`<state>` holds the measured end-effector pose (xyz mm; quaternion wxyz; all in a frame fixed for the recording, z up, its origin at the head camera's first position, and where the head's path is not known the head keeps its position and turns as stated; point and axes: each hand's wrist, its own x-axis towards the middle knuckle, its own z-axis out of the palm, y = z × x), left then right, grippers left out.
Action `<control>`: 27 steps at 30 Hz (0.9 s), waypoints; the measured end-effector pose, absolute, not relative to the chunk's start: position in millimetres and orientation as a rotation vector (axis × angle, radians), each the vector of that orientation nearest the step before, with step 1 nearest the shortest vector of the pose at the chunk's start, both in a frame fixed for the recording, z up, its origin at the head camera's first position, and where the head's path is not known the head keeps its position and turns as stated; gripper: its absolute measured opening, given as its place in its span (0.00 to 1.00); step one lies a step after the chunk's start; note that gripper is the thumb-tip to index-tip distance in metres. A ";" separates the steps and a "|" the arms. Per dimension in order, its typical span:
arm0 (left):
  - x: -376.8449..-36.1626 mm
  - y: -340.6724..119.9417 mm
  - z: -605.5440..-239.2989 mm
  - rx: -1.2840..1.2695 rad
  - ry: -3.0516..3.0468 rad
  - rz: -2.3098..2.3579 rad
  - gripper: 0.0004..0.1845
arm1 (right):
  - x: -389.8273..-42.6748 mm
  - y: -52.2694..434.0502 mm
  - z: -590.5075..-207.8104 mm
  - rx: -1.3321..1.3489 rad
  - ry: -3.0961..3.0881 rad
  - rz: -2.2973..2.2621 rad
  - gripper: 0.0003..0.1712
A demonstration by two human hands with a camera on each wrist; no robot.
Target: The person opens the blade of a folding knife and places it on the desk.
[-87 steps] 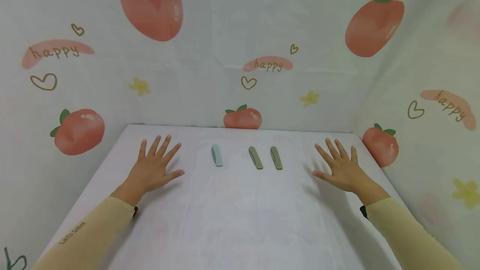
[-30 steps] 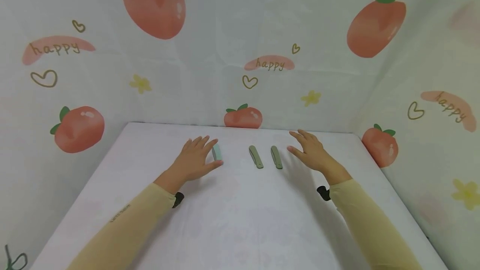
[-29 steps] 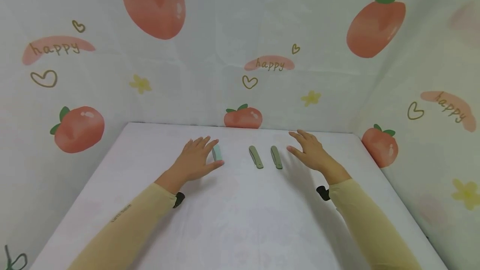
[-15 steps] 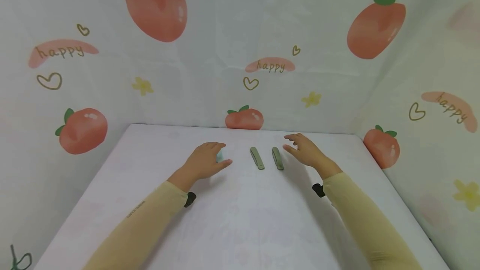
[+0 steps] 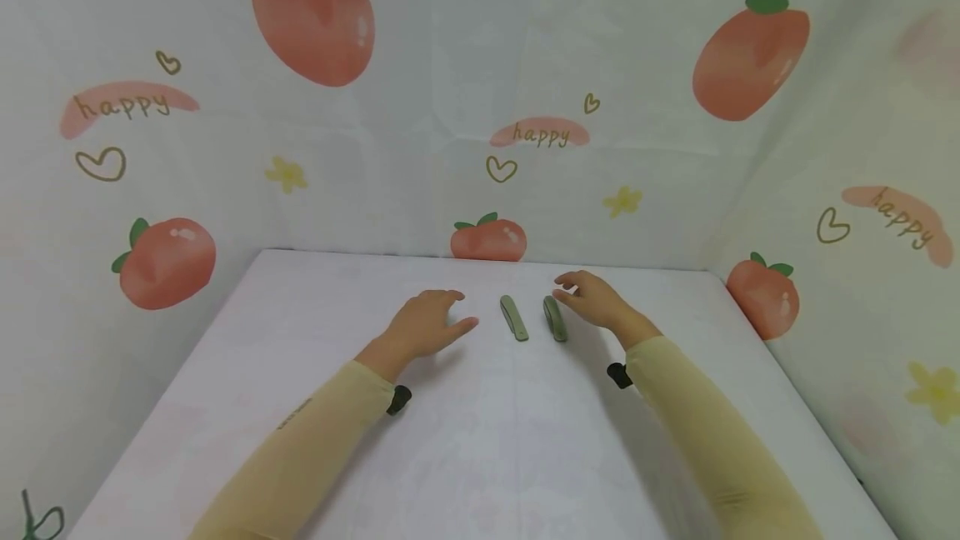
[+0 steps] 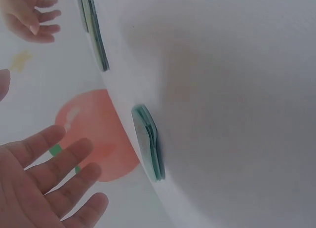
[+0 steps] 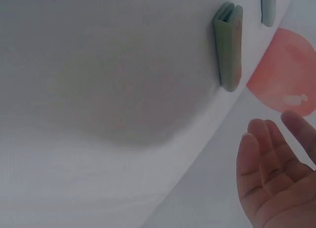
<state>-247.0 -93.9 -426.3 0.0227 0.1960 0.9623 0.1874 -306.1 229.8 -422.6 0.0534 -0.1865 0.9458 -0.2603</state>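
Note:
My left hand hovers over the table with fingers loosely bent and thumb spread. It covers most of a pale blue folding knife, which the left wrist view shows lying folded on the cloth; that knife is apart from the fingers. Two olive-green folding knives lie to its right, a middle one and a right one. Close above the right one is my right hand, its fingers relaxed and holding nothing. In the right wrist view the nearest green knife has its slot showing.
A white cloth covers the table. Behind it and at both sides hang white curtains printed with red fruit, hearts and flowers. A black wrist strap shows at the left sleeve, and another band at the right.
Both hands have moved inward from the table's sides, the left over the pale blue knife and the right toward the right green knife. Their spread fingers have relaxed. The knives lie where they were.

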 end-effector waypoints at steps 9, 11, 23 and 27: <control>-250.6 -82.4 -426.6 0.523 2.944 0.664 0.34 | -314.5 221.9 -427.9 -0.498 2.835 -0.767 0.24; -251.1 -79.4 -427.2 0.499 2.938 0.679 0.33 | -316.0 220.9 -429.2 -0.499 2.833 -0.759 0.23; -252.3 -63.3 -432.5 0.446 2.901 0.793 0.29 | -330.1 219.8 -446.8 -0.396 2.819 -0.708 0.21; -250.6 -59.5 -433.8 0.431 2.879 0.842 0.28 | -331.7 215.5 -451.3 -0.374 2.779 -0.650 0.21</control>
